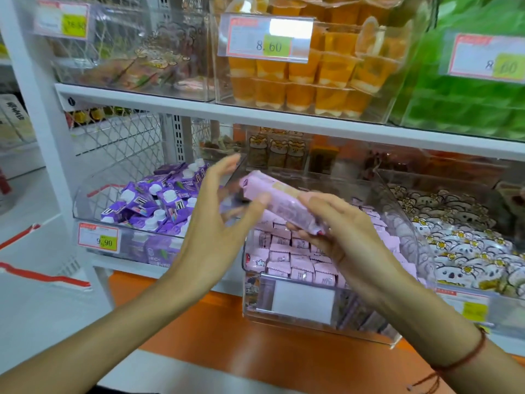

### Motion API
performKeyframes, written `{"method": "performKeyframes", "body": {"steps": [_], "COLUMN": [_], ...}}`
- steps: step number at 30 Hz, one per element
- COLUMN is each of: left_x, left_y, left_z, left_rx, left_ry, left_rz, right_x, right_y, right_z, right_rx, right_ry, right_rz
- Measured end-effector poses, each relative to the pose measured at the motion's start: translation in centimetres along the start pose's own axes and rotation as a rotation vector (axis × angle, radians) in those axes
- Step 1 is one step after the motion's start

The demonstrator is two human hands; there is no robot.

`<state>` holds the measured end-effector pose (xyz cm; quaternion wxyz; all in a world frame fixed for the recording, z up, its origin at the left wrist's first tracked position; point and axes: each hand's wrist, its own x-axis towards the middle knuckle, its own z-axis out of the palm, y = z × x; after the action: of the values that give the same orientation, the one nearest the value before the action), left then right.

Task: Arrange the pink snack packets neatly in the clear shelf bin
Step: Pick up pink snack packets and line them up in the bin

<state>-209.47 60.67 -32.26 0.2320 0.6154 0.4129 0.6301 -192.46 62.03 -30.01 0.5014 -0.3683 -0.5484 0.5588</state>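
Right hand [338, 223] grips a row of pink packets [281, 200] above the clear bin [284, 314] — more packets [287, 251] lie stacked inside. Left hand [224, 211] — fingers spread, thumb touching the row's left end. Purple cartons [153, 200] fill the neighbouring bin.

Two hands show, the left hand [216, 211] and the right hand [338, 226]. Five price tags are visible: three on the far upper shelf [199, 105], two on the near one. The pink snack packets [287, 251] are too many to count.
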Motion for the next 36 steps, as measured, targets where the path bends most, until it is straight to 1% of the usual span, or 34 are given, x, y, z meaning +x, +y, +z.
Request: {"method": "performKeyframes", "body": {"steps": [2, 3, 4, 5, 6, 7, 8, 10, 11, 12, 17, 21, 23, 27, 29, 30, 32, 34, 36], "left_x": [0.3, 0.4, 0.6, 0.8, 0.9, 0.9, 0.9, 0.7, 0.7, 0.6, 0.1, -0.1, -0.4, -0.9, -0.9, -0.8, -0.8, -1.1, -1.5], "left_y": [-0.3, -0.5, -0.6, -0.7, -0.7, -0.6, -0.5, -0.1, 0.0, 0.0, 0.2, -0.2, -0.4, -0.3, -0.1, -0.2, -0.9, -1.8, -2.5], "left_z": [-0.7, -1.0, -1.3, -1.6, -1.9, -2.0, -2.1, -1.8, -1.6, -1.5, -1.3, -1.2, -1.0, -1.0, -1.4, -1.7, -1.9, -1.8, -1.5], "left_rx": [0.383, 0.546, 0.65, 0.694, 0.697, 0.651, 0.543, 0.234, 0.136, 0.103, 0.039, 0.086, 0.08, 0.067, 0.088, 0.092, 0.1, 0.095, 0.066], "left_ry": [-0.166, -0.21, -0.215, -0.192, -0.159, -0.141, -0.143, -0.166, -0.166, -0.161, -0.178, -0.189, -0.204, -0.221, -0.171, -0.129, -0.076, -0.111, -0.191], "left_rz": [0.292, 0.422, 0.489, 0.504, 0.491, 0.436, 0.323, 0.035, -0.062, -0.108, -0.167, -0.176, -0.192, -0.192, -0.155, -0.151, -0.213, -0.337, -0.422], "right_x": [0.1, 0.2, 0.1, 0.1, 0.0, 0.0, 0.0, 0.1, 0.2, 0.3, 0.4, 0.6, 0.7, 0.7, 0.8, 1.0, 1.5, 2.0, 2.1], "right_y": [-0.5, -0.6, -0.7, -0.8, -0.8, -0.8, -0.9, -1.0, -1.0, -0.9, -0.2, 0.3, 0.5, 0.7, 0.7, 0.6, 1.0, 1.8, 2.8], "right_z": [-0.2, -0.3, -0.4, -0.5, -0.6, -0.7, -0.9, -1.1, -1.1, -1.1, -0.5, -0.1, -0.1, 0.0, -0.1, -0.3, -0.5, -0.5, -0.1], "right_rx": [0.224, 0.301, 0.358, 0.384, 0.386, 0.376, 0.359, 0.324, 0.309, 0.296, 0.146, 0.012, -0.038, -0.072, -0.046, -0.01, 0.085, 0.105, -0.011], "right_ry": [-0.013, -0.022, -0.039, -0.059, -0.08, -0.104, -0.128, -0.158, -0.153, -0.14, -0.133, -0.071, -0.068, -0.065, -0.004, 0.035, 0.099, 0.136, 0.141], "right_rz": [0.195, 0.265, 0.32, 0.359, 0.384, 0.392, 0.385, 0.342, 0.311, 0.275, 0.067, -0.012, -0.042, -0.141, -0.2, -0.205, -0.162, -0.099, -0.066]}}
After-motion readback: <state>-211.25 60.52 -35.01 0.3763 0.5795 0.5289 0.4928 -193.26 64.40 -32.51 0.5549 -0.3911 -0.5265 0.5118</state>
